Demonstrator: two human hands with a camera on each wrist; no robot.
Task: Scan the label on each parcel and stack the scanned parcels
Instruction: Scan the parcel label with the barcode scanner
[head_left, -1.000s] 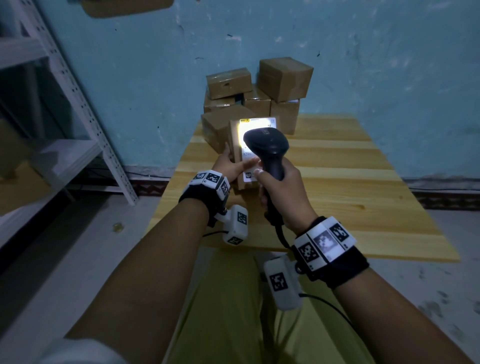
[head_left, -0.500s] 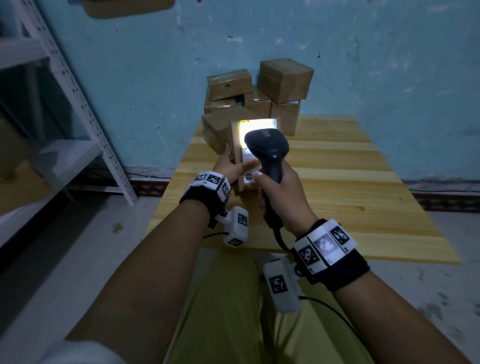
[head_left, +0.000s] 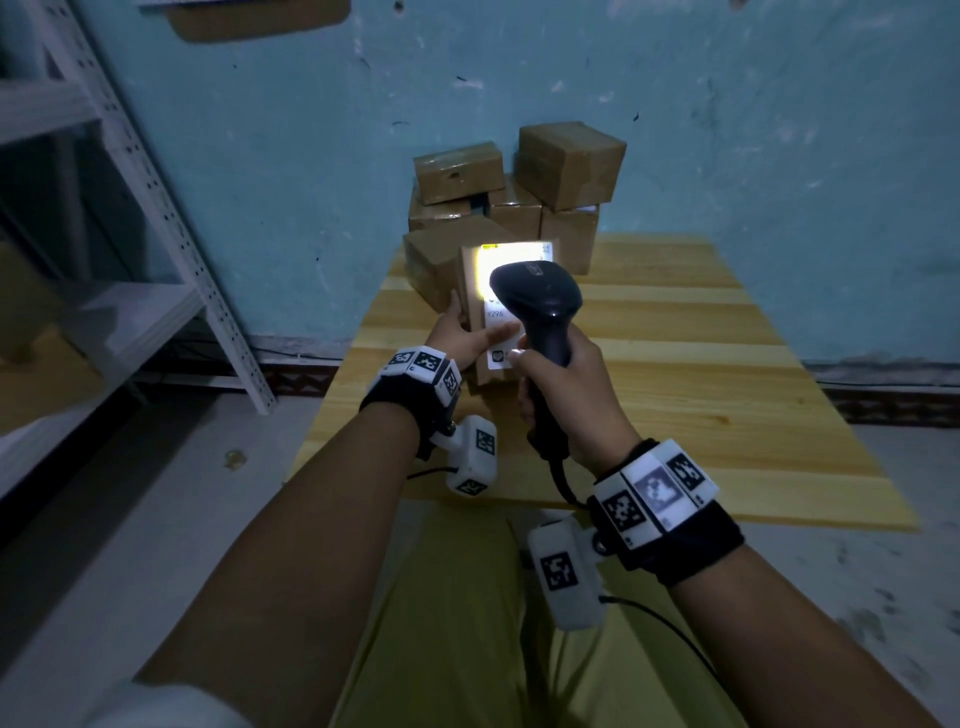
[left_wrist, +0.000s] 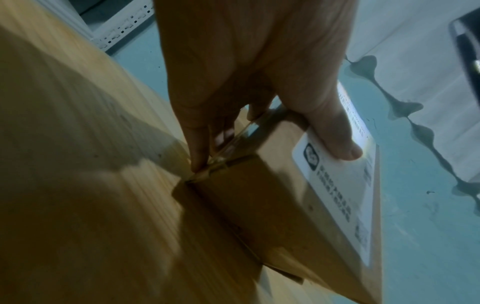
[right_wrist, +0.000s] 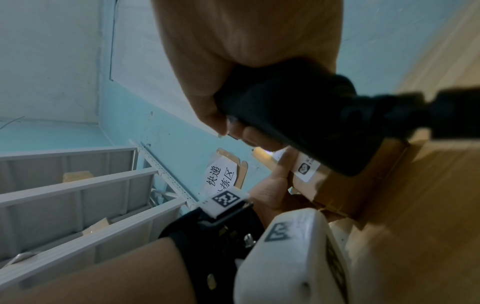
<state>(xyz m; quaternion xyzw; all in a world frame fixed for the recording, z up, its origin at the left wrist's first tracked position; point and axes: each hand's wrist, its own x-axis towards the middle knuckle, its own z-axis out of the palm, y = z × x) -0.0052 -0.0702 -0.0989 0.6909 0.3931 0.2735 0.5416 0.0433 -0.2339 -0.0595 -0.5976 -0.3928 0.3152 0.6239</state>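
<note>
Parcel (head_left: 470, 291) check against a second ago: hardly any shift; same upright pose on the counter (head_left: 701, 364), just in front of the pile of brown boxes (head_left: 569, 161) at the wall end; same white glare across the upper part of the label (head_left: 496, 312); barcode scanner (head_left: 535, 296) a touch nearer at most, too slight to call.

Reading for the task, as a judgement: scan of this one still running, not yet confirmed; no beep or indicator visible to prove a read; stacking not begun for it; which boxes in the pile count as scanned, impossible to tell.

Left grip (head_left: 467, 343): closed round the parcel's near left edge, thumb flat across the label face, fingers wrapped behind; thumb clear of the lit barcode zone but over the lower print.

Right grip (head_left: 571, 395): wrapped tight round the scanner handle, head aimed forward at the label from close range, cable trailing down past the wrist; trigger finger hidden.

Look of the parcel: small rectangular carton, plain brown cardboard, clear tape along the seams; white shipping label covering most of the facing side, with a small dark logo at its lower corner and fine print too blurred to read; lower edge seemingly resting on the wood, face tilted slightly back.
</note>
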